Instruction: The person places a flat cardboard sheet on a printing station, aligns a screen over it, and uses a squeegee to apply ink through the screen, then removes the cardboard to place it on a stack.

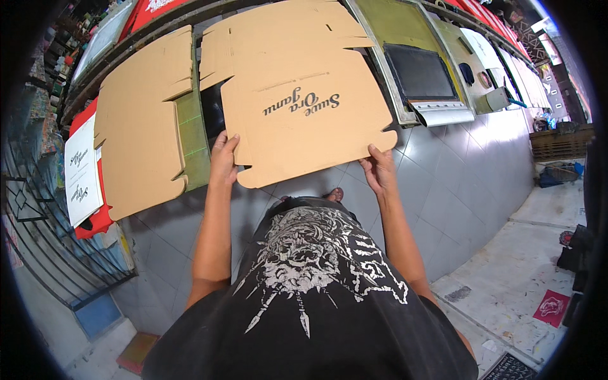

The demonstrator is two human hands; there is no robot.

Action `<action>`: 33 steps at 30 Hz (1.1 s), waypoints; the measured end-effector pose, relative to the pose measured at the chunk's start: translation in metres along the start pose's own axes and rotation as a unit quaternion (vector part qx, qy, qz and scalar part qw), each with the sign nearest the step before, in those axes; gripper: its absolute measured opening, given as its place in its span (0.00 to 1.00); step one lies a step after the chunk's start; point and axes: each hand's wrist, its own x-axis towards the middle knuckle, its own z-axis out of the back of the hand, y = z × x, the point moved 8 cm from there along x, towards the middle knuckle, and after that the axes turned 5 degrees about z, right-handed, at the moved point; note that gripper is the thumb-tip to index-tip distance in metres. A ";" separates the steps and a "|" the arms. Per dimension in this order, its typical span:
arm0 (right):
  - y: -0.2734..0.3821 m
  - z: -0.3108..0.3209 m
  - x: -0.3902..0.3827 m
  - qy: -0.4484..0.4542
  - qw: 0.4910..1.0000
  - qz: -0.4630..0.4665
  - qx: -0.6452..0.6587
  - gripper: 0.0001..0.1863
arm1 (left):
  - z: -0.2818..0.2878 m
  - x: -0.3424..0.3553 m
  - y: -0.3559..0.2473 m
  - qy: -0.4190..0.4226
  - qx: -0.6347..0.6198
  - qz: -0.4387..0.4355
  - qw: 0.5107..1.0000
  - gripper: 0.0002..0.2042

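Observation:
A flat, die-cut cardboard box blank (304, 139) with black printed lettering is held out in front of me, its near edge above the tiled floor. My left hand (224, 157) grips its near left corner, thumb on top and fingers underneath. At the near right corner my right hand (379, 168) pinches the edge the same way. To the left, a second brown cardboard blank (140, 126), with no print showing, lies over a green-meshed screen frame (192, 136). A dark gap shows between the two blanks.
Right of the held blank stands a printing screen (418, 71) with a metal squeegee (443, 114) at its near end. A pale container (497, 99) is farther right. White printed sheets (82, 174) lie on red material at far left. Grey tiled floor (437, 164) runs below.

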 end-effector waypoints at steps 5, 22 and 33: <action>0.029 -0.004 -0.028 0.001 1.000 0.029 -0.007 0.27 | -0.025 -0.037 -0.003 0.079 -0.124 -0.017 0.989 0.10; 0.177 0.145 -0.227 0.033 0.987 0.160 -0.007 0.30 | -0.149 -0.156 0.046 0.335 -0.197 0.000 0.921 0.23; 0.170 0.296 -0.527 -0.208 0.902 0.362 0.113 0.28 | -0.432 -0.343 0.195 0.516 -0.067 0.076 0.850 0.21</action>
